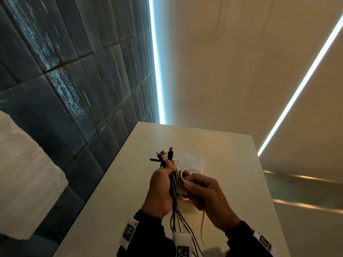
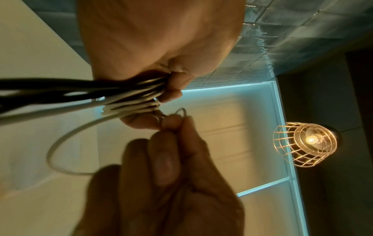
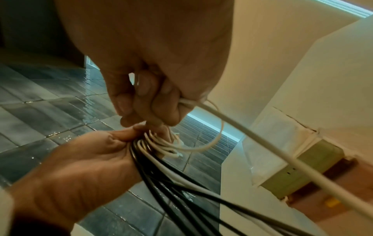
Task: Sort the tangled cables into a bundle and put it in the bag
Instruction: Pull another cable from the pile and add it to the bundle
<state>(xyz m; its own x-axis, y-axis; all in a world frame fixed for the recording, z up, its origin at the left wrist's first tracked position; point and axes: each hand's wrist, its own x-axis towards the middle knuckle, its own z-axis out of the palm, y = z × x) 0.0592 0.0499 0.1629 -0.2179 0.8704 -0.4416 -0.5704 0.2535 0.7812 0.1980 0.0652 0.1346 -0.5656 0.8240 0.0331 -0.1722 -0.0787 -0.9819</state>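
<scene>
At the bottom edge of the head view the cables [image 1: 175,217] run out of frame between the two dark sleeves, so their lower ends cannot be seen. White bands with black square-patterned markers sit on both wrists; the marks are codes, not readable words.

The left hand [image 1: 160,191] is raised above the table [image 1: 130,182], fist upright, fingers and thumb clamped round the bunch of black and white cables. The plugs [image 1: 164,156] fan out above the fist; their types are too small to make out.

The right hand [image 1: 206,193] is just beside it, fingers curled, pinching a thin white cable [image 3: 242,127] that loops from the bunch. In the right wrist view this cable passes through the curled fingers and trails off toward the lower right. The left wrist view shows the fingertips of both hands nearly touching at a small loop.

Behind the hands a flat pale bag [image 1: 191,162] lies on the table, mostly hidden by them; no writing on it can be read.

Farther off, dark tiles [image 1: 74,80] cover the wall.
</scene>
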